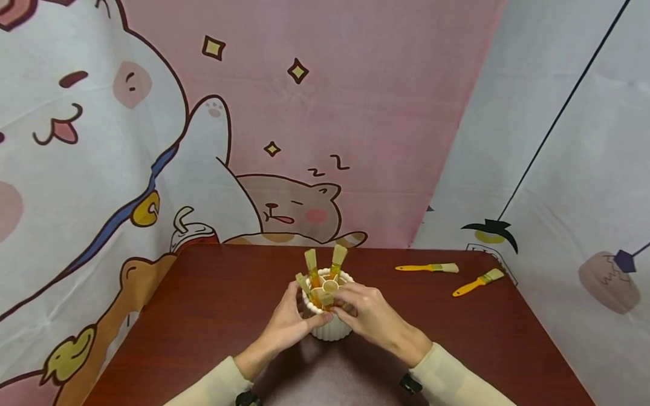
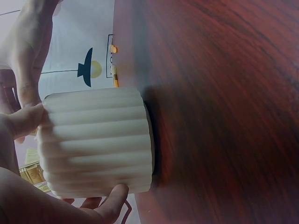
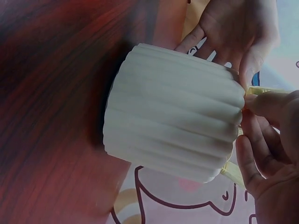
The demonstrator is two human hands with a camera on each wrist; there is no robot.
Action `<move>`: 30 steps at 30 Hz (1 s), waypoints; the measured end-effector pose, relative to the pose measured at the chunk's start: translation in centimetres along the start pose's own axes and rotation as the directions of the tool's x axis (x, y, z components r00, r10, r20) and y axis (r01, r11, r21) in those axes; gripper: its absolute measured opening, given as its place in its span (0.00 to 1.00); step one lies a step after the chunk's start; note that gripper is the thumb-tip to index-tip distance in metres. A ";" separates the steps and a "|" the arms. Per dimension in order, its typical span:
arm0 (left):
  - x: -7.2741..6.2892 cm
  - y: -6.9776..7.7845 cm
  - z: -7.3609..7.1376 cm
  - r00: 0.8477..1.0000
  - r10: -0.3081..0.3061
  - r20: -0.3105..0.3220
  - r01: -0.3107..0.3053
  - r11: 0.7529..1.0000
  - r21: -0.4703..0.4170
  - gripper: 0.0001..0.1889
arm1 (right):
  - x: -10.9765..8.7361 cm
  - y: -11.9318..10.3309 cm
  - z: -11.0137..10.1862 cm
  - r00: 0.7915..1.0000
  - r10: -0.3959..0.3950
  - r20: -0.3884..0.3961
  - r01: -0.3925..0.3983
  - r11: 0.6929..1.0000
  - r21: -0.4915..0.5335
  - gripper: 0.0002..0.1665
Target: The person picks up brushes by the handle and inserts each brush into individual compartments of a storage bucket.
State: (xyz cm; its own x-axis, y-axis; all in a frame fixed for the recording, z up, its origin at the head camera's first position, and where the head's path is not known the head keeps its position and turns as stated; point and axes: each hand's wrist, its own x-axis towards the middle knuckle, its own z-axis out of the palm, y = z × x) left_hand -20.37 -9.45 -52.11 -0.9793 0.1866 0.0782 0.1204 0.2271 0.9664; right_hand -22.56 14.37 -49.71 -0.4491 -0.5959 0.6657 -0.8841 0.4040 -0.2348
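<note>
A white ribbed pot stands upright on the table, with round dividers showing inside. My left hand holds its left side, thumb at the near rim and a fingertip against the ribbed wall. At the near side of the opening, my right hand pinches a paintbrush whose bristles point up; its lower part is hidden. Several other brushes lean in the pot, among them a left brush and a far brush. In the right wrist view the pot hides the brush handles.
Two yellow-handled brushes lie at the far right of the dark red table: one brush points sideways, the other brush is slanted. A cartoon-printed cloth hangs behind the table and along its sides.
</note>
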 end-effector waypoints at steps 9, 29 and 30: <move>0.1 -0.1 0.0 1.000 0.000 0.003 0.000 1.000 0.003 0.49 | -0.4 0.0 -0.3 0.999 0.017 0.031 -0.017 1.000 -0.001 0.23; 0.0 0.2 0.0 1.000 -0.001 -0.002 0.001 1.000 0.000 0.49 | -0.2 0.2 -0.6 1.000 0.014 0.025 -0.011 0.994 -0.108 0.19; 0.0 0.2 0.0 1.000 -0.001 -0.001 0.001 1.000 -0.004 0.49 | -0.2 0.1 -0.6 1.000 0.015 0.026 -0.012 0.993 -0.115 0.19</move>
State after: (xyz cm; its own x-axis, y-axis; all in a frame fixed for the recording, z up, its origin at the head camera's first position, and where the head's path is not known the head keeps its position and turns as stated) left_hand -20.34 -9.38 -51.90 -0.9796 0.1853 0.0770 0.1184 0.2236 0.9675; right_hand -22.50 14.94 -49.42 -0.4659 -0.6075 0.6433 -0.8577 0.4887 -0.1597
